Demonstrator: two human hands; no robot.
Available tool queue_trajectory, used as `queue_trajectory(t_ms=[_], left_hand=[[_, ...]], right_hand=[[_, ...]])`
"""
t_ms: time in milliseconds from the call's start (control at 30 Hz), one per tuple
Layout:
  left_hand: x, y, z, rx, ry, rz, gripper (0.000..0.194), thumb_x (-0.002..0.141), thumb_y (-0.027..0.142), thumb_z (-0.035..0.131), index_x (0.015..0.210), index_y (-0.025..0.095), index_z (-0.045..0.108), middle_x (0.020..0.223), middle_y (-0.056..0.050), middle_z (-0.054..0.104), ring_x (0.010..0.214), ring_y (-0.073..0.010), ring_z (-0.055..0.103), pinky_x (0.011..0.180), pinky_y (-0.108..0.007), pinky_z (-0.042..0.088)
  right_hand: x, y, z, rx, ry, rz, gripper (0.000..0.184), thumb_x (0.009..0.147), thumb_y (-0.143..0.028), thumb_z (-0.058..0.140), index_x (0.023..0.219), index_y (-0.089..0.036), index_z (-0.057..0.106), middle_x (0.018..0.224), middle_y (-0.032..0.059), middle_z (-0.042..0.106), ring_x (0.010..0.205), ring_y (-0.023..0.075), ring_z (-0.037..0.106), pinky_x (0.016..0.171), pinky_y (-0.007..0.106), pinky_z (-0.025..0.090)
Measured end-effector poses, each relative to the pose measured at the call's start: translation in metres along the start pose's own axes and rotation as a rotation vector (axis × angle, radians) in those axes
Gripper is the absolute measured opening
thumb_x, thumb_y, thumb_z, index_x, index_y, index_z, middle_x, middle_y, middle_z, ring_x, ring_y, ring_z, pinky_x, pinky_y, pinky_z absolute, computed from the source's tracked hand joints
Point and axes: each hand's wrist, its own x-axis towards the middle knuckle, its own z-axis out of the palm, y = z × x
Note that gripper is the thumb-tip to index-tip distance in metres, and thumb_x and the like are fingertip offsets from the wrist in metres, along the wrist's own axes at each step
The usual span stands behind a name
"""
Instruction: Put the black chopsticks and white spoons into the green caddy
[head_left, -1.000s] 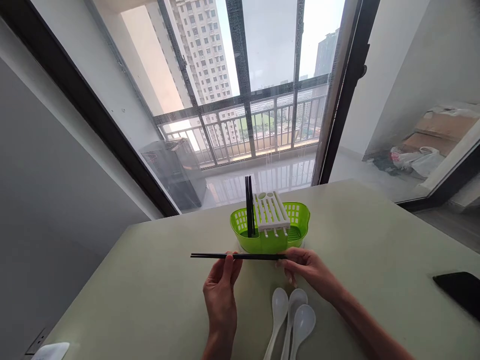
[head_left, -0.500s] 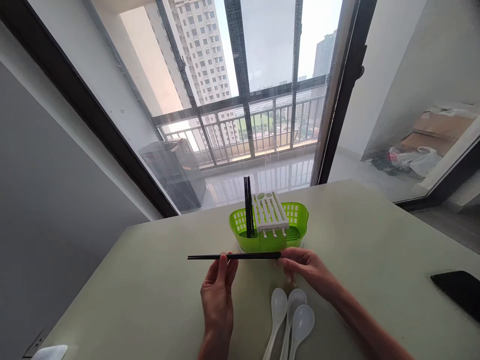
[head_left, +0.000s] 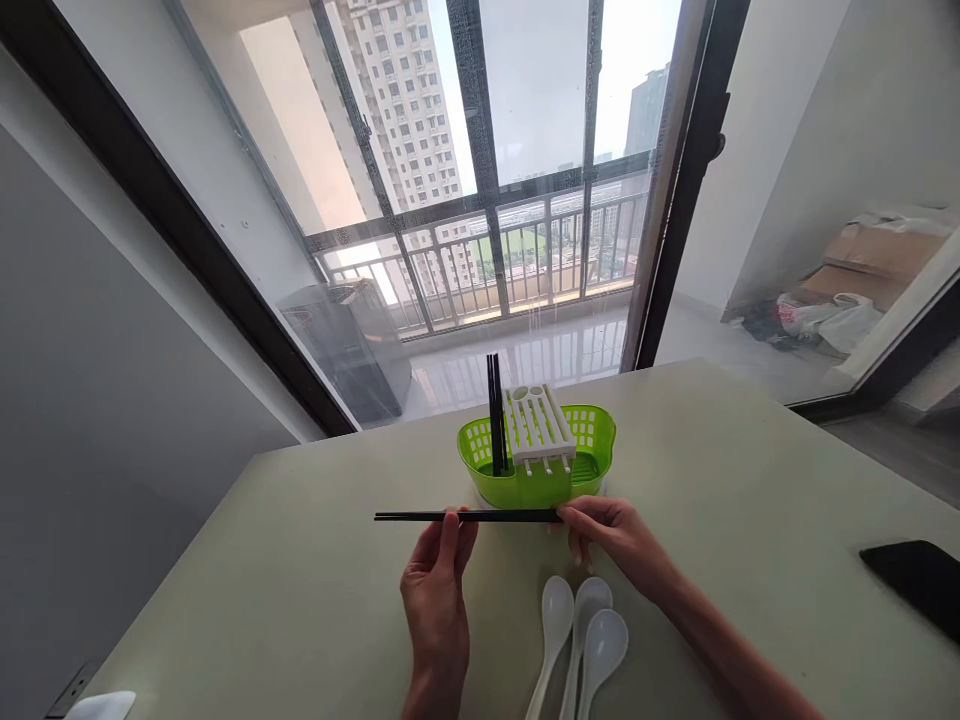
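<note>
A pair of black chopsticks (head_left: 510, 516) lies level in the air between my hands, the thin ends pointing left. My left hand (head_left: 437, 590) pinches them near the middle with thumb and fingers. At the thick right end, my right hand (head_left: 611, 530) pinches them too. Just behind is a green basket (head_left: 487, 488) with a white slotted rack (head_left: 541, 425) across its middle. More black chopsticks (head_left: 496, 420) stand upright in the basket's left compartment. In front of my right hand, three white spoons (head_left: 557, 615) lie with their bowls away from me.
The pale table (head_left: 300, 580) carries a black phone-like object (head_left: 915, 580) at the right edge. A white object (head_left: 101, 706), partly cut off, sits at the lower left. Beyond the table's far edge stands a glass door with a dark frame (head_left: 679, 210).
My right fingers have shifted slightly left over the thick ends of the chopsticks. Otherwise both hands hold nearly the same pose, and the basket and spoons stay put.
</note>
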Motion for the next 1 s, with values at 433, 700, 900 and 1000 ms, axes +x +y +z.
queue_trajectory(t_ms=[433,700,900,1000], left_hand=[[-0.001,0.001,0.001,-0.005,-0.02,0.004,0.024,0.075,0.024,0.088,0.093,0.012,0.078,0.096,-0.008,0.081,0.095,-0.0208,0.078,0.105,-0.035,0.057],[-0.005,0.011,0.008,0.05,-0.016,0.025,0.024,0.075,0.024,0.088,0.094,0.012,0.079,0.098,-0.009,0.081,0.096,-0.0215,0.078,0.104,-0.035,0.058],[-0.005,0.01,0.008,0.027,-0.019,0.038,0.024,0.074,0.023,0.088,0.093,0.011,0.078,0.097,-0.01,0.081,0.094,-0.021,0.078,0.102,-0.035,0.059],[-0.005,0.009,0.007,0.038,-0.027,0.038,0.027,0.074,0.025,0.089,0.094,0.011,0.078,0.099,-0.01,0.081,0.096,-0.0216,0.078,0.104,-0.035,0.058]], right_hand=[[0.0,0.006,-0.004,-0.008,-0.06,0.004,0.042,0.088,-0.057,0.071,0.082,-0.016,0.076,0.057,0.0009,0.068,0.046,0.0127,0.059,0.048,0.025,0.047],[0.0,0.003,-0.002,0.007,-0.064,-0.006,0.04,0.09,-0.055,0.07,0.084,-0.015,0.076,0.059,0.0015,0.069,0.047,0.0123,0.059,0.049,0.024,0.048],[-0.001,0.003,-0.002,0.022,-0.065,-0.009,0.041,0.089,-0.055,0.071,0.083,-0.015,0.076,0.06,0.002,0.069,0.05,0.0121,0.058,0.05,0.024,0.049],[-0.001,0.002,-0.001,0.026,-0.06,-0.01,0.042,0.088,-0.056,0.071,0.082,-0.015,0.076,0.062,0.0023,0.07,0.051,0.0123,0.059,0.051,0.024,0.05]])
